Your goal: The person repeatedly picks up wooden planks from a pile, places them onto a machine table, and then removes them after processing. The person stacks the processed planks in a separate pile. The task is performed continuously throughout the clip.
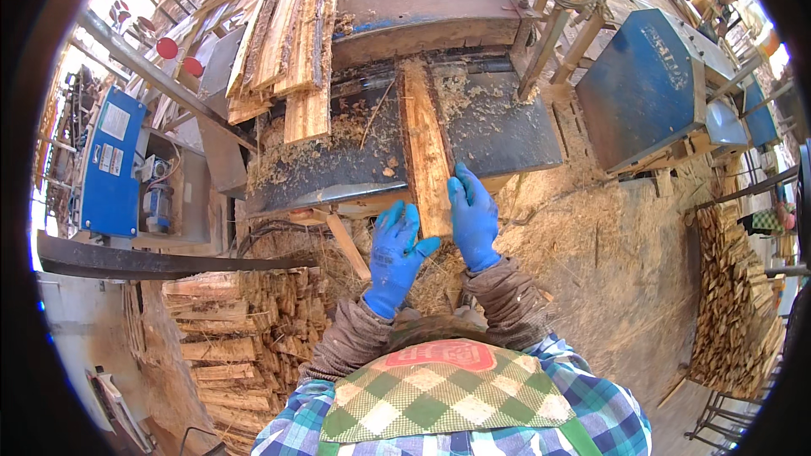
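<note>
A long, rough wooden board (425,143) with bark along its edges lies across the dark metal machine bed (498,131). Its near end projects over the bed's front edge toward me. My right hand (475,218), in a blue glove, holds the board's right edge near that end, fingers pointing forward. On the other side my left hand (394,258), gloved in blue too, is open, its fingers by the board's left edge. The left thumb points right, just below the board's end. The board's far end runs in under the machine's metal housing (422,8).
Several rough boards (296,42) lie on the bed's left side, amid wood chips. Stacked wood (224,346) stands at lower left, another wood pile (731,304) far right. A blue machine cover (642,89) is at right, a blue control box (114,165) at left. Sawdust covers the floor.
</note>
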A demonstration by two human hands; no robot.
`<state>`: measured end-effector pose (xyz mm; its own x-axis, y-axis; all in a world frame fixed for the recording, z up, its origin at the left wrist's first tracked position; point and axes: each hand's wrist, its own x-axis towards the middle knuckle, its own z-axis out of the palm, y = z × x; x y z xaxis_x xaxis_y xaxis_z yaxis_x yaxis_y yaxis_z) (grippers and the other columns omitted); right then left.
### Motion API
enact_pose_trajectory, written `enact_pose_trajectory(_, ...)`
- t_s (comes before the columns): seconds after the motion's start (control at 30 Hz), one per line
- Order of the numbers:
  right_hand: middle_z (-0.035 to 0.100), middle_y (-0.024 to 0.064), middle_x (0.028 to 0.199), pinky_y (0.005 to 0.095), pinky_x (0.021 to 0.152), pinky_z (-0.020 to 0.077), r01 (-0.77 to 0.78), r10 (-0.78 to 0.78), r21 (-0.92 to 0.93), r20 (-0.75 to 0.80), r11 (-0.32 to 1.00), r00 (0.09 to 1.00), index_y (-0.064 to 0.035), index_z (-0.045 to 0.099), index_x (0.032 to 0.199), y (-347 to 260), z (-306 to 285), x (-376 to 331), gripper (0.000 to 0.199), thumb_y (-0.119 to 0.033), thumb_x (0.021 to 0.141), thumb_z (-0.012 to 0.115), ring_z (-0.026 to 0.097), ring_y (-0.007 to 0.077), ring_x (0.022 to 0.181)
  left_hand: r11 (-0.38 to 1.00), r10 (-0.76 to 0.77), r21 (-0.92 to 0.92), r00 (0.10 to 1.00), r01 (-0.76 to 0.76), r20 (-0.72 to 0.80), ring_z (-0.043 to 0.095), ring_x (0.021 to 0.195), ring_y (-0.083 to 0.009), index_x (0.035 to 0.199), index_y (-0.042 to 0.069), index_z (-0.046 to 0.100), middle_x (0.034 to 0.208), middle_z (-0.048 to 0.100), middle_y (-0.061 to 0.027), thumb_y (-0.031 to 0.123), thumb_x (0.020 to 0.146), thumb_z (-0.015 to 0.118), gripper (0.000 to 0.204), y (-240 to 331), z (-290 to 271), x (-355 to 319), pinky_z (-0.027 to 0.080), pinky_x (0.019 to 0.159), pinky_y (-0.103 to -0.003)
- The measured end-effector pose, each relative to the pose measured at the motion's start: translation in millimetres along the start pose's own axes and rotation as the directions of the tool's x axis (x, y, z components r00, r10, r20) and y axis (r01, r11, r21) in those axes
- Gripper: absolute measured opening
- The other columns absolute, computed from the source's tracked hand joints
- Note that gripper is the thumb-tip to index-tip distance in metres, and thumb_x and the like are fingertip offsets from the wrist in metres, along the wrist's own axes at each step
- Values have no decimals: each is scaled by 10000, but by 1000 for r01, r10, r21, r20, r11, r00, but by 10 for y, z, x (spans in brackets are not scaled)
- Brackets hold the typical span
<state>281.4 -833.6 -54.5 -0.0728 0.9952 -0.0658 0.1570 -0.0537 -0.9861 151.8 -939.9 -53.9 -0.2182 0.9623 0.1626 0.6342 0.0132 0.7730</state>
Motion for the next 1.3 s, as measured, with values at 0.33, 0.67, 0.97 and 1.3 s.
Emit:
enact_pose_trajectory(0.33, 566, 163, 1377, 497, 969, 464, 227, -368, -761, -16, 608, 930, -135, 577, 1399, -250, 685, 1361, 434, -209, 972, 599, 559, 363, 1184, 801, 196, 597, 958, -34, -208, 318, 1444, -423, 1345, 98, 620, 1462, 513, -147, 501, 996, 526, 541, -439, -7, 1243, 187, 1184, -606)
enact_pose_trajectory(0.67, 281, 270, 1615, 468, 1171, 350, -167, -46, 414, 456, 895, 889, -53, 90, 1621, -1515, 2004, 1415, 1105, -563, 879, 730, 370, 399, 1454, 962, -190, -233, 964, 144, -186, 305, 1479, -388, 1511, 136, 422, 1595, 351, -125, 487, 1013, 459, 610, -592, 136, 1216, 221, 1226, -561)
enact_pose_trajectory(0.97, 480, 310, 1452, 488, 985, 580, -260, -156, 530, 617, 807, 771, -37, 27, 1614, -1844, 2399, 1496, 1131, -211, 842, 834, 571, 410, 1271, 926, -106, -361, 994, 113, 37, 442, 1421, -346, 1584, 86, 290, 1576, 405, -173, 529, 1003, 508, 763, -963, -178, 809, 416, 1149, -478)
enact_pose_trajectory(1.3, 276, 223, 1628, 458, 1229, 245, -155, -34, 299, 544, 942, 838, -15, 2, 1623, -1116, 940, 285, 1127, -340, 886, 790, 359, 332, 1474, 412, -102, -905, 992, 107, 71, 540, 1328, -284, 1521, -7, 353, 1450, 523, -231, 592, 975, 592, 844, -117, -1984, 808, 462, 1108, -435)
